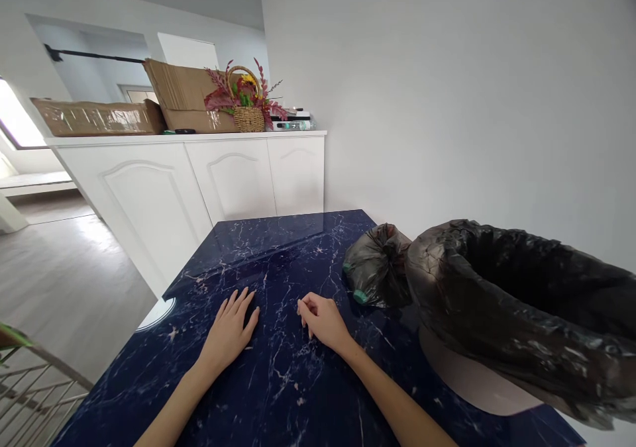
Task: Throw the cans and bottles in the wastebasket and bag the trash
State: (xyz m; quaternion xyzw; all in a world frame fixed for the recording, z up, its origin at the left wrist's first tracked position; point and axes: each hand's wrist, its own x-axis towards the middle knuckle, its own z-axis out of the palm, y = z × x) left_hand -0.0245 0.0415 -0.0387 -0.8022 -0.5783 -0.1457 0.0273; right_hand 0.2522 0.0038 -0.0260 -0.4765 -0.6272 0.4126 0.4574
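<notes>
Bin beside knotted bag.

Daylight glares white through the window at nine o'clock, with a bright patch on the floor. The wall is evenly, softly lit; wide-angle stretching warps the black bag at three o'clock.

White cabinet, cardboard boxes on top, wicker basket with red foliage, plastic bottle

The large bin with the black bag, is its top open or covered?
Open. The black bag folds down outside the bin, and no lid covers its mouth.
</notes>
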